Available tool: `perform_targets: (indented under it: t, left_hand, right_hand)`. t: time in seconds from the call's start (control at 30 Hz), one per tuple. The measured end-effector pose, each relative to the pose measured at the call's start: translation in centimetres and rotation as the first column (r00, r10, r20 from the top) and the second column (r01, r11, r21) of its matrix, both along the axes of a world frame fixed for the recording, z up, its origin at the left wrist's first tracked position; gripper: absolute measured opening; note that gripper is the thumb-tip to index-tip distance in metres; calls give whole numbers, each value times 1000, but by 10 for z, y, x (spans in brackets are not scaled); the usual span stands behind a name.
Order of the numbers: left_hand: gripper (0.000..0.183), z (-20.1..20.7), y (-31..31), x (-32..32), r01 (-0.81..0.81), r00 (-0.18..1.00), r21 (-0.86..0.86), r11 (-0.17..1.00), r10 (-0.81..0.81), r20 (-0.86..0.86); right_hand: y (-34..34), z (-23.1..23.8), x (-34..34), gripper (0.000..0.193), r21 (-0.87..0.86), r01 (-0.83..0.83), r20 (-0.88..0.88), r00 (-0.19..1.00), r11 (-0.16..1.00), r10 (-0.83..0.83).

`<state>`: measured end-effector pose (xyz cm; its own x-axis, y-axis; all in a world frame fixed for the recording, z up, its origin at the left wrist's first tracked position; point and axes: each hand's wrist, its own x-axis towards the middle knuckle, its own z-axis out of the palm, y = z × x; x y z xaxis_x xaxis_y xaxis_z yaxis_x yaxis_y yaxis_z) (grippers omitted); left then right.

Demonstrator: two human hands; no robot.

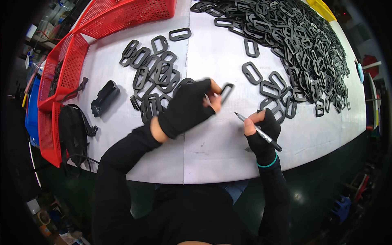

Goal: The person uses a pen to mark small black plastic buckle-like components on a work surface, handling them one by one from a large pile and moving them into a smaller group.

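left hand [192, 107] in a black fingerless glove, fingers pinched shut on a black ring [227, 92], an oblong plastic loop held tilted just above the white table [212, 151]; hand and ring are motion-blurred. right hand [261, 132], same kind of glove with a teal cuff band, fingers closed around a black marker [258, 130]; tip points to 10 o'clock toward the ring, not touching it. ring sits near table centre, at 10 o'clock from the right hand. small heap of the same rings [153, 77] at 10 o'clock from the left hand, partly under the wrist. big pile [302, 45] of rings fills the table at 1 o'clock, with loose ones trailing down to just beside the right hand. red baskets [67, 65] along the table edge at 9 to 11 o'clock. black clip-like part [104, 98] lies at 9 o'clock from the left hand, apart from the heap. black bag [73, 132] hangs at the table edge at 8 o'clock. yellow bin [322, 9] corner shows at 1 o'clock behind the pile.
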<state>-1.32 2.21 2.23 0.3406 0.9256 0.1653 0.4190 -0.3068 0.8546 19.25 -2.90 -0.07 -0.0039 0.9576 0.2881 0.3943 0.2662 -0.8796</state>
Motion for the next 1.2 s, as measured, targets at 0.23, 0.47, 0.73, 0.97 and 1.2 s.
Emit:
perform_targets:
  t: [0.23, 0.47, 0.73, 0.97, 1.2]
  left_hand:
    - [12, 5, 47, -24, -143, 905, 438, 887, 297, -306]
    - [17, -25, 98, 77, 302, 871, 594, 746, 37, -490]
    - [11, -17, 105, 85, 410, 805, 360, 838, -147, -574]
    - [16, -13, 59, 35, 106, 994, -142, 984, -106, 1]
    - [20, -15, -5, 23, 10, 988, -348, 937, 44, 146]
  right_hand:
    - [2, 6, 0, 11, 125, 10, 4, 1000, 992, -11]
    - [5, 0, 4, 11, 200, -42, 40, 999, 979, 35]
    - [3, 1, 7, 12, 209, -13, 57, 998, 978, 1]
    - [0, 6, 7, 11, 221, 100, 49, 992, 970, -113]
    - [1, 2, 5, 14, 157, 145, 18, 989, 977, -150]
